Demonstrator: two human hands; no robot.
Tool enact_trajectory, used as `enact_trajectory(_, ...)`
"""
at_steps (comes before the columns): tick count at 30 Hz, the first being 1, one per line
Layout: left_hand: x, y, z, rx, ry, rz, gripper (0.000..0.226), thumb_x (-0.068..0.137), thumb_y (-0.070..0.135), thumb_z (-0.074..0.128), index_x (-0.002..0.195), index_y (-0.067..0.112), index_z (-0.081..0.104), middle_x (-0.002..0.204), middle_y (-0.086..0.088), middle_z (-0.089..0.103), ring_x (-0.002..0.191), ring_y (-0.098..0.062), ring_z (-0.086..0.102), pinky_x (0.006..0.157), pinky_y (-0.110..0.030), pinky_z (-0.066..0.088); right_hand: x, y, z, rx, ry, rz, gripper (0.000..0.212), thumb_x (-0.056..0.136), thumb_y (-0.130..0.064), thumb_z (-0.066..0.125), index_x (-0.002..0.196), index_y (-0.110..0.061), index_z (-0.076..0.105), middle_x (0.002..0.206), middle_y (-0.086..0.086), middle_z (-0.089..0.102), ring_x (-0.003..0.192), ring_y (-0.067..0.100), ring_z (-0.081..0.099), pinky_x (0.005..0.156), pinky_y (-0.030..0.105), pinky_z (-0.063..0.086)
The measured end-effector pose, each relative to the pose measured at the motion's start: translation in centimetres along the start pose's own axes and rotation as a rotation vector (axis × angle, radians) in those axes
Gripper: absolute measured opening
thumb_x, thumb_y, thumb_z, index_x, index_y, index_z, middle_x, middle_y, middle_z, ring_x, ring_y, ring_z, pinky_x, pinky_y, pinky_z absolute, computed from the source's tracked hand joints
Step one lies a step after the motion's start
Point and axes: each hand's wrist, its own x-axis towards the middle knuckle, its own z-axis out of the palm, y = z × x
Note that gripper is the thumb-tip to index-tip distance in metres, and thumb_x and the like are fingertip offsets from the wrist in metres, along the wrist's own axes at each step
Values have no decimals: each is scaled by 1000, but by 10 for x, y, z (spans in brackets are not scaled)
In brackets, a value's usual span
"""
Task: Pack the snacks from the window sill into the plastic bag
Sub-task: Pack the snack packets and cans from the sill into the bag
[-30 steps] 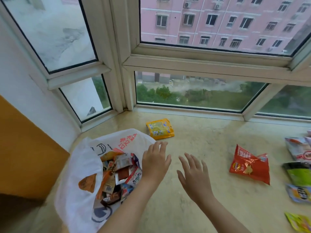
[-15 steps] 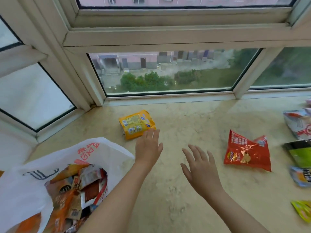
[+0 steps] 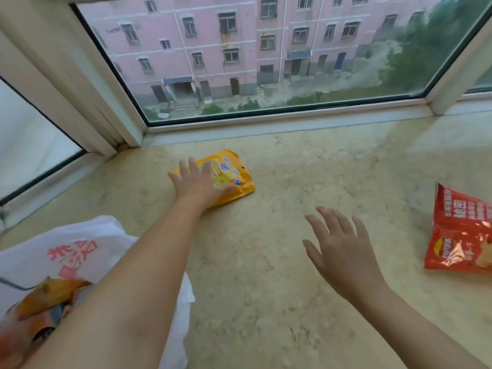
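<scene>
A yellow snack packet point(image 3: 231, 179) lies flat on the marble window sill point(image 3: 292, 249), near the window's left corner. My left hand point(image 3: 198, 183) rests flat on the packet's left part with fingers spread, not closed around it. My right hand point(image 3: 338, 246) hovers over the bare sill to the right, fingers apart and holding nothing. A red chip bag point(image 3: 463, 235) lies at the right edge of view. The white plastic bag point(image 3: 66, 251) with red print sits at the lower left under my left forearm, with orange snack packs point(image 3: 48, 294) showing in its mouth.
The window frame point(image 3: 279, 121) and glass run along the back of the sill, with a corner post point(image 3: 87, 102) at the left. Bare marble stretches between the yellow packet and the red bag.
My left hand has reached forward from beside the plastic bag and landed on the yellow packet. The view has moved closer to the window; the right hand stayed hovering and open.
</scene>
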Motion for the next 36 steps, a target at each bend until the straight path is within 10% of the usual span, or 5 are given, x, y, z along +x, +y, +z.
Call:
enact_trajectory(9, -39, 32, 5, -43, 28, 90, 73, 80, 82, 22, 134, 41, 48, 124, -8, 57, 115, -31, 53, 90, -40, 38, -25, 13, 17, 10, -53, 56, 50, 85, -41, 35, 119, -13, 60, 128, 12, 58, 115, 33, 56, 96, 55, 37)
enact_trajectory(22, -84, 106, 27, -902, -299, 12, 114, 54, 36, 92, 147, 21, 27, 137, -4, 50, 122, -22, 52, 100, -40, 44, -62, 49, 17, 58, -11, 160, 49, 85, -43, 36, 117, -15, 61, 126, 9, 60, 113, 28, 59, 95, 53, 37)
enact_trajectory(30, -114, 118, 20, -1167, -459, 189, 53, 68, 2, 83, 112, 23, 61, 109, -2, 64, 83, -14, 68, 59, -24, 55, -103, 88, 13, 63, 8, 235, 48, 84, -43, 37, 115, -16, 63, 123, 7, 61, 110, 27, 59, 93, 54, 42)
enact_trajectory(36, -152, 124, 16, -1151, -609, 292, 53, 75, -3, 76, 114, 27, 58, 100, -7, 73, 81, -28, 73, 63, -37, 58, -131, 126, 10, 92, 6, 330, 48, 84, -44, 36, 115, -17, 63, 124, 7, 60, 108, 28, 60, 88, 52, 46)
